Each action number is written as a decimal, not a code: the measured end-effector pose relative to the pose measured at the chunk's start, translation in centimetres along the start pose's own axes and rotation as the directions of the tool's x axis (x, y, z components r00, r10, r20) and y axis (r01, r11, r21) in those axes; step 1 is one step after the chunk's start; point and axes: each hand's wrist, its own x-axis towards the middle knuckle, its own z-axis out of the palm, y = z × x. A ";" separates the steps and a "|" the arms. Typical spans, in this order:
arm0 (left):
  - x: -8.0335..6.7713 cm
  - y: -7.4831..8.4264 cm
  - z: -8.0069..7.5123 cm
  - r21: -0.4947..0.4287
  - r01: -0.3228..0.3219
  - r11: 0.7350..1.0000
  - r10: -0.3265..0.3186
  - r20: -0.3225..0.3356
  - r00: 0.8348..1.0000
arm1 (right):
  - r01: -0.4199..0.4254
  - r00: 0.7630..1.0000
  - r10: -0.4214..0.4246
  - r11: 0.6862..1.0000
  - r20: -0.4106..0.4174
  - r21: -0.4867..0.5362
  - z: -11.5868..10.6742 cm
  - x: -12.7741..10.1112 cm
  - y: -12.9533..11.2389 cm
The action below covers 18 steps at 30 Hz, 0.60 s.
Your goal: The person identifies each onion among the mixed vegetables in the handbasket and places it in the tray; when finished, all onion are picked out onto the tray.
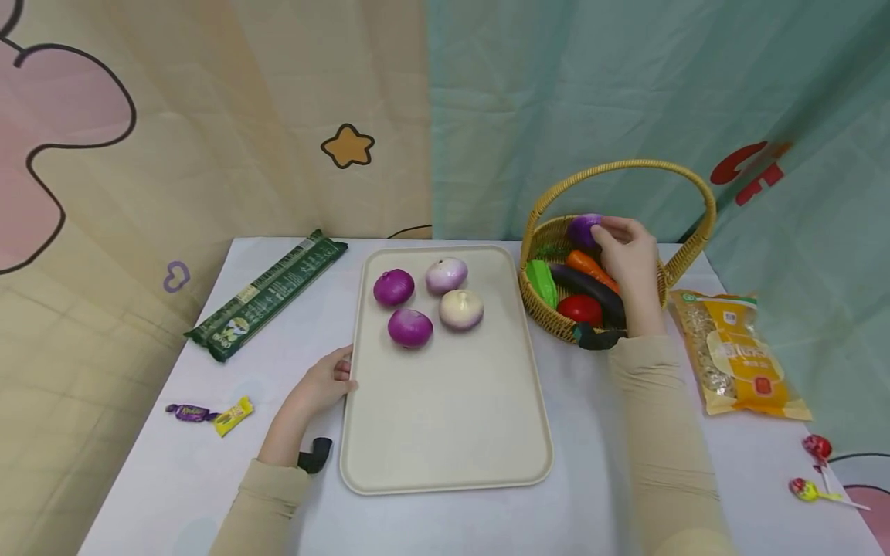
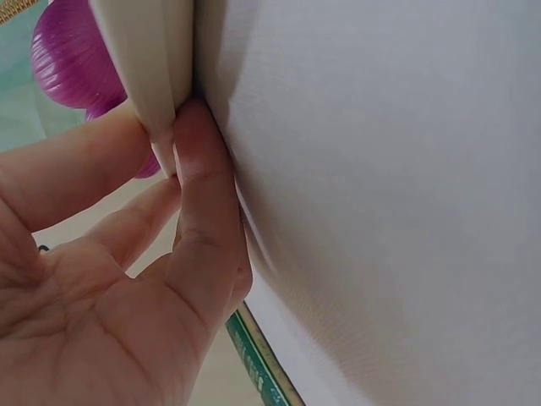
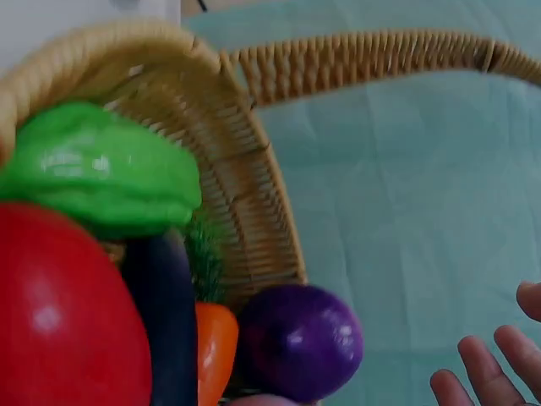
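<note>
Head view, and here's the right hand [image 1: 631, 259] over the back of the wicker basket [image 1: 528, 297], its thumb overlapping the edge of a purple onion [image 1: 582, 230]. Look at that onion: round, glossy, deep violet, a small nub on its near side, sitting by the back rim right beside an orange carrot [image 1: 587, 266]. The right wrist view gives us the fingers, loosely spread, a gap between them and the onion. Below it in the basket, a dark eggplant [image 1: 591, 287], a shiny red tomato [image 1: 580, 309] and a ribbed green vegetable [image 1: 541, 283]. Over to the left hand [image 1: 323, 382], and it's a pinch, thumb and fingers on the side of the cream tray [image 1: 445, 417], flat on the white table [image 1: 584, 463]. Up at the tray's far end, four more onions: two magenta ones [image 1: 410, 329] on the left, smooth and faintly streaked, then a pale lilac one [image 1: 447, 276] with a white patch, and just in front of it a creamy white one [image 1: 461, 310], pointed on top, purplish underneath.
</note>
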 end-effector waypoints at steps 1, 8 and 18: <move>0.0 0.0 0.0 0.001 0.002 1.000 -0.002 0.002 1.000 | -0.023 0.999 0.023 1.000 -0.045 -0.016 -0.5 0.9 0.5; -0.1 -0.3 0.0 -0.014 -0.009 1.000 0.009 0.003 1.000 | -0.154 0.979 0.146 0.987 -0.139 -0.049 -2.0 4.8 4.5; 0.1 -0.2 -0.1 -0.025 -0.025 0.999 0.025 0.002 1.000 | -0.089 0.975 0.134 0.967 0.177 -0.239 -2.9 5.8 7.3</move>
